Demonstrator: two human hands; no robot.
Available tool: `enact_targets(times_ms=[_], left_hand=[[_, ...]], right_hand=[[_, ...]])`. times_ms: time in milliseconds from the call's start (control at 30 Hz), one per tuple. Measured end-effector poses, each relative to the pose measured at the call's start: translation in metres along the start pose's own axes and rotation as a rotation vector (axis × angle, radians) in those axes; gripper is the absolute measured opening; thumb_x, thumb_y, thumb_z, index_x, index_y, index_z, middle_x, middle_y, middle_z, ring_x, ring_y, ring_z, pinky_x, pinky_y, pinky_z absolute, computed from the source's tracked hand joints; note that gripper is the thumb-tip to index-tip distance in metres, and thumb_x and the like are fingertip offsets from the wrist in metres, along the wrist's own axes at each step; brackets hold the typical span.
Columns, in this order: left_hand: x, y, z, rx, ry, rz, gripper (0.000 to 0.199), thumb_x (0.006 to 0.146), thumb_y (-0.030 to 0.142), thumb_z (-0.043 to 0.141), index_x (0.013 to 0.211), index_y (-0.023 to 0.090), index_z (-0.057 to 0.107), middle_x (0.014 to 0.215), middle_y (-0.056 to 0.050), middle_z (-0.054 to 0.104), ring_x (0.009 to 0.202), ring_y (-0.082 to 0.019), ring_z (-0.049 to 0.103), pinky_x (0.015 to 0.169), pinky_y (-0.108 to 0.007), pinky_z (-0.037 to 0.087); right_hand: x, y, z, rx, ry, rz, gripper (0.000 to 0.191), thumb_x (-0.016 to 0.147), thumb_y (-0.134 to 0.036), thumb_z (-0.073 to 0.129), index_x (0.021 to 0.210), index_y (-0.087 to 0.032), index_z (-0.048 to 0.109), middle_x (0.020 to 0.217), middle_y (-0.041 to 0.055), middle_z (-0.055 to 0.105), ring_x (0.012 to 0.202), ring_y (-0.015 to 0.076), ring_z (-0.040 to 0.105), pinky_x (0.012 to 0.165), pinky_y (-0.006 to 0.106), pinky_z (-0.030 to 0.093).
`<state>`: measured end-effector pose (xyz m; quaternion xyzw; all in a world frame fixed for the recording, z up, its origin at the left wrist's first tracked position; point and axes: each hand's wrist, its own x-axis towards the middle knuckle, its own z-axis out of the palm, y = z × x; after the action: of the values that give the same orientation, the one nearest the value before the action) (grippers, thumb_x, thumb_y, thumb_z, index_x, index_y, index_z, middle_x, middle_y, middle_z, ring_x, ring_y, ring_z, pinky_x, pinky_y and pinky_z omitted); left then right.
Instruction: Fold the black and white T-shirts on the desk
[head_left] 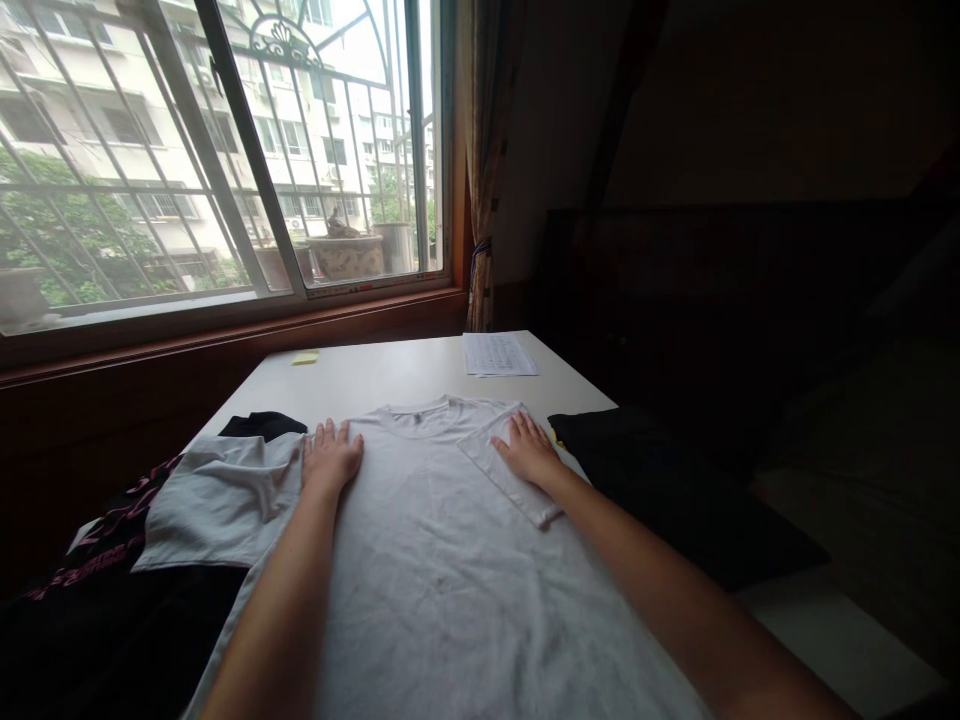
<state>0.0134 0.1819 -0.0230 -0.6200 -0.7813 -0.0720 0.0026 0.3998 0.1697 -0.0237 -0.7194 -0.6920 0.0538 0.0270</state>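
Observation:
A white T-shirt [427,520] lies spread on the table, its neckline toward the window side. Its right sleeve is folded inward over the body, and the left sleeve stretches out to the side, wrinkled. My left hand [330,455] rests flat on the shirt at the left shoulder, fingers extended. On the folded right sleeve lies my right hand [529,450], palm down with its fingers spread. Neither hand grips the cloth. My forearms cover parts of the shirt's sides.
Black clothing with pink lettering [112,545] lies at the left, partly under the white sleeve. A dark folded garment [675,490] sits on the right. Printed papers [500,354] and a yellow note [305,357] lie at the far end of the white table [382,370]. Beyond is a barred window [300,150].

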Motion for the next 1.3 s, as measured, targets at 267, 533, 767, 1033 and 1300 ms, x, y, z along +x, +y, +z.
enact_targets(times_ms=[267,533,767,1033,1300], left_hand=[[0.001,-0.001,0.002,-0.004,0.005,0.004,0.067,0.101,0.052,0.024,0.159,0.019,0.035,0.168,-0.015,0.024,0.156,-0.031,0.020,0.125,-0.052,0.013],[0.002,-0.002,0.004,0.003,0.015,0.004,0.067,0.101,0.051,0.025,0.159,0.019,0.036,0.168,-0.014,0.026,0.156,-0.031,0.020,0.125,-0.052,0.014],[0.001,-0.003,0.004,0.016,0.036,0.040,0.066,0.102,0.051,0.025,0.158,0.018,0.037,0.168,-0.016,0.026,0.155,-0.033,0.022,0.124,-0.054,0.017],[-0.018,-0.004,-0.002,0.036,0.004,0.269,0.058,0.104,0.043,0.028,0.156,0.020,0.040,0.168,-0.010,0.028,0.156,-0.027,0.022,0.125,-0.052,0.016],[-0.059,-0.037,-0.006,0.085,-0.034,0.309,0.061,0.105,0.045,0.031,0.159,0.017,0.034,0.168,-0.011,0.025,0.156,-0.027,0.019,0.125,-0.050,0.017]], right_hand=[[0.040,-0.006,0.008,0.011,0.033,0.051,0.085,0.101,-0.063,0.021,0.162,-0.004,0.019,0.170,0.0156,0.012,0.157,0.0264,0.006,0.126,0.043,0.006],[0.042,-0.001,0.015,0.014,0.127,0.019,0.082,0.102,-0.062,0.023,0.160,-0.004,0.026,0.169,0.0156,0.019,0.156,0.0267,0.013,0.125,0.043,0.009],[0.041,0.000,0.017,0.039,0.178,-0.001,0.075,0.104,-0.056,0.021,0.158,-0.007,0.034,0.167,0.0135,0.027,0.155,0.0253,0.017,0.125,0.043,0.010],[0.041,-0.001,0.016,0.026,0.168,0.011,0.073,0.103,-0.055,0.023,0.158,-0.007,0.035,0.168,0.0129,0.026,0.156,0.0241,0.016,0.125,0.041,0.009],[0.039,-0.002,0.014,0.028,0.167,0.011,0.073,0.103,-0.055,0.024,0.158,-0.008,0.034,0.167,0.0132,0.027,0.155,0.0245,0.016,0.125,0.042,0.010]])
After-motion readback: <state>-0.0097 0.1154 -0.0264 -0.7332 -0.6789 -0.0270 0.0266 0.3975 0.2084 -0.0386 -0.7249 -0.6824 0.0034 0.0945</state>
